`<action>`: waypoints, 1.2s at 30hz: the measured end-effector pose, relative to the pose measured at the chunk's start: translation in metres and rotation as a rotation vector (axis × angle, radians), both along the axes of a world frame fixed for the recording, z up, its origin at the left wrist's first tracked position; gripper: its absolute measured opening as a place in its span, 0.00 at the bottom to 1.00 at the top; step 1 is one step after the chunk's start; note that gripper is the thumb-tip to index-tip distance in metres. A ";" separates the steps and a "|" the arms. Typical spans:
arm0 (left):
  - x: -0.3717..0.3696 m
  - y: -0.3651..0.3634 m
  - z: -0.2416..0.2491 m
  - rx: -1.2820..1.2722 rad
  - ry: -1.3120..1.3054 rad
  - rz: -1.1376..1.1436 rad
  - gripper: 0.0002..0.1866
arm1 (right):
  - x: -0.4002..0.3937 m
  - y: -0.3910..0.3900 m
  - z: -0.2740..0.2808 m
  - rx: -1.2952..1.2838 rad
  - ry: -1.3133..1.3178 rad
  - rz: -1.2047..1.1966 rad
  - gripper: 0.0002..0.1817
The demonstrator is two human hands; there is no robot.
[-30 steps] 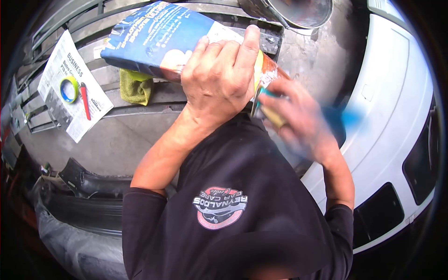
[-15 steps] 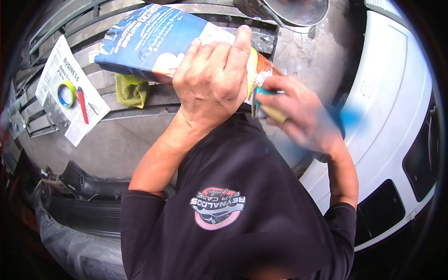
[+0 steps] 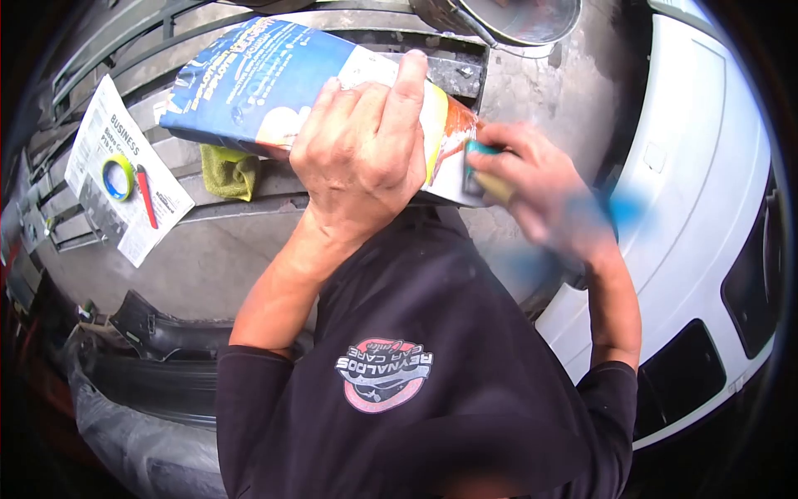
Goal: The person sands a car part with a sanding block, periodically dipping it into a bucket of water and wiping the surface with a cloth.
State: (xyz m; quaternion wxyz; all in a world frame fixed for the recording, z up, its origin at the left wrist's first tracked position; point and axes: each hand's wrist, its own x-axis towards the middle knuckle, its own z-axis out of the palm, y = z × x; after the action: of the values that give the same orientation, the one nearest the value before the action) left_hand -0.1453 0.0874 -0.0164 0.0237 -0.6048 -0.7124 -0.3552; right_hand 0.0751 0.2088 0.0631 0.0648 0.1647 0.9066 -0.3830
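Note:
A part covered with blue, white and yellow printed paper (image 3: 274,75) lies across a slatted black rack, with a bare orange-and-white end (image 3: 455,137) on its right. My left hand (image 3: 366,150) is closed over the papered part, its index finger stretched along the top. At the right end, my right hand (image 3: 536,179), partly blurred, grips a small block (image 3: 472,170) with teal and tan parts, pressed against that end. What the palm of my left hand touches is hidden.
A newspaper sheet (image 3: 125,224) with a tape roll (image 3: 118,176) and a red cutter (image 3: 146,198) lies at left. A yellow-green cloth (image 3: 229,172) sits below the papered part. A bucket (image 3: 532,25) stands at top; a white vehicle (image 3: 690,158) is at right.
My left hand and the papered part have shifted slightly left and down in view. More of the whitish surface beside the block shows, and my right hand has moved a little.

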 end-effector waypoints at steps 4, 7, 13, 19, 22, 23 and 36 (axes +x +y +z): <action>0.003 0.000 0.000 0.018 -0.013 0.002 0.32 | 0.001 0.002 0.000 -0.207 -0.012 -0.010 0.29; 0.003 -0.002 0.004 -0.007 -0.011 0.006 0.31 | 0.016 0.003 -0.011 -0.084 -0.008 -0.069 0.28; 0.003 0.003 0.007 -0.036 -0.003 -0.004 0.30 | -0.001 -0.003 0.000 -0.174 0.055 -0.040 0.25; 0.001 -0.002 0.020 -0.130 -0.035 -0.010 0.26 | 0.036 0.087 -0.042 0.022 0.066 -0.341 0.21; 0.001 0.001 0.023 -0.224 -0.063 -0.023 0.23 | 0.034 0.170 -0.123 0.351 0.100 -0.429 0.22; 0.001 0.000 0.022 -0.217 -0.050 -0.029 0.22 | 0.021 0.196 -0.151 0.313 -0.045 -0.457 0.27; -0.006 -0.001 0.034 -0.428 -0.072 -0.159 0.20 | -0.027 0.262 -0.317 0.343 -0.736 -0.060 0.15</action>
State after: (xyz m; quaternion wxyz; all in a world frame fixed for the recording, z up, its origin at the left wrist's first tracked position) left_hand -0.1508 0.0860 0.0177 -0.1587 -0.6370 -0.7222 -0.2180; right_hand 0.0486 0.4705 -0.2535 0.3454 0.3258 0.8684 -0.1432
